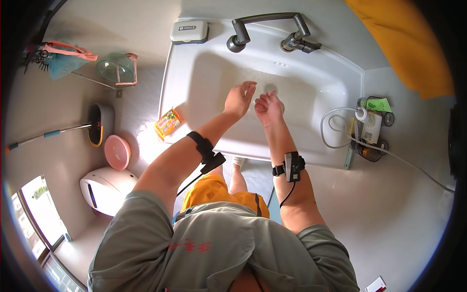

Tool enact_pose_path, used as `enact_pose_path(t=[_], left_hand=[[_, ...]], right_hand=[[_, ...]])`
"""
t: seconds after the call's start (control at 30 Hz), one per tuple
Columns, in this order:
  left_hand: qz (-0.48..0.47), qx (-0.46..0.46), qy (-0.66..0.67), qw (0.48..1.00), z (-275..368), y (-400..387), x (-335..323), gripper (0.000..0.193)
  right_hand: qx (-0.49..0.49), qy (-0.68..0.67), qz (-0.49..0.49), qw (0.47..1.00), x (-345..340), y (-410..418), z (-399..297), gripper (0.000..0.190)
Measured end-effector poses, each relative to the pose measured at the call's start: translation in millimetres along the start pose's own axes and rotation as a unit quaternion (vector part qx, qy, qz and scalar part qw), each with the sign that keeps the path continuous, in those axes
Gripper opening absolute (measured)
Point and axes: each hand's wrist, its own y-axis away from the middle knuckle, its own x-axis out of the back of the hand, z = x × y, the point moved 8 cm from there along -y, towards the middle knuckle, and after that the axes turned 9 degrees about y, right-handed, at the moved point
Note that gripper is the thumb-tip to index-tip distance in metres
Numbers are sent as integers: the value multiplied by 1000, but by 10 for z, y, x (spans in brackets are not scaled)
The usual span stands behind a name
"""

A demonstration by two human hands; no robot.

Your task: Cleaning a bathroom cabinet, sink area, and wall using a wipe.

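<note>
My left hand (239, 98) is over the basin of a white sink (204, 131), its fingers bent inward and pointing towards the right hand. Just beside it, my right hand (269, 106) is turned palm up with curled fingers, close to the drain (270, 88). A small gap separates the two hands. I see no object in either one, though the inside of the left palm is hidden. A dark grey swivel faucet (268, 16) stands at the sink's far edge, its spout head (236, 43) beyond the left hand. Whether water runs is not plain.
A white soap box (189, 31) sits on the far left corner. An orange printed packet (168, 125) lies at the left rim. On the right, a white cable (324, 127) loops over the rim beside a wall holder (372, 127). A pink basin (117, 152) is at the left.
</note>
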Motion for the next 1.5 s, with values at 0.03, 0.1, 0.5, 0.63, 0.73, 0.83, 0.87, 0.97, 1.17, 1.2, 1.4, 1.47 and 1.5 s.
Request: enact_pose_path(t=[0.03,0.1,0.5,0.63,0.73,0.83,0.87,0.97,1.17,1.2,1.4,1.47,1.5], left_hand=[[2,2,0,1000,-39,31,40,36],[-48,72,94,992,-174,102,29,33],[-31,405,514,756,-604,691,86,69],[54,318,196,926,-844,589,642,46],[3,85,-162,983,-491,600,741,23],[-26,-108,-344,932,-230,811,674,16],[-42,-138,-361,921,-204,872,651,13],[-20,-137,-364,921,-280,994,734,11],[-1,-160,-320,934,-186,1000,737,8],[2,-158,-321,934,-189,1007,740,8],[7,-172,-300,938,-152,992,734,8],[1,-151,-308,939,-188,987,731,8],[5,-151,-309,939,-199,1004,747,8]], right_hand=[[-2,2,0,1000,9,2,5,40],[4,67,21,998,45,12,-10,43],[212,524,-119,816,-395,99,572,43],[426,688,-80,582,-449,77,126,30],[309,833,145,435,92,-217,-264,39],[257,876,189,362,305,-306,-398,45],[221,888,175,363,353,-357,-386,47],[203,902,155,349,318,-428,-344,49],[240,875,164,388,269,-543,-428,48],[254,842,167,445,283,-534,-451,47],[295,862,163,379,413,-494,-394,51],[297,848,165,407,367,-489,-409,53],[297,833,163,437,288,-454,-396,55]])
